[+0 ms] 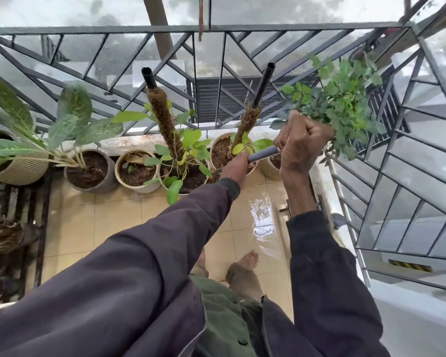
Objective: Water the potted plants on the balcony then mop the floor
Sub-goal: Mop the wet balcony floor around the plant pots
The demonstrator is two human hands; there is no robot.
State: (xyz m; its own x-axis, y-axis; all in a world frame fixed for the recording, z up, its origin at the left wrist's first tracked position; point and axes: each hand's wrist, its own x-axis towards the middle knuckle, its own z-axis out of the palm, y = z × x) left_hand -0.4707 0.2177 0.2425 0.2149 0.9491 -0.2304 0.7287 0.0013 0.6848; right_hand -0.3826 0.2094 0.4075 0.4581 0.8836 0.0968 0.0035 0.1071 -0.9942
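Observation:
Both my hands grip a grey metal handle (264, 153), probably the mop's. My left hand (236, 167) holds it lower down, and my right hand (303, 140) is closed around its upper end. The handle's lower end is hidden behind my left hand and arm. A row of potted plants stands along the railing: a grey pot (106, 176), a cream pot (125, 180), a white pot with a moss pole (165, 119), and a tan pot (216, 143) with a second pole. The tiled floor (113, 217) is wet, with a shiny puddle (263, 217).
A grey metal railing (216, 29) closes the balcony ahead and to the right. A ribbed beige pot (21, 171) with big leaves stands at the left, above a dark rack (13, 222). A leafy bush (345, 99) hangs at the right corner. My bare feet (245, 266) are on the tiles.

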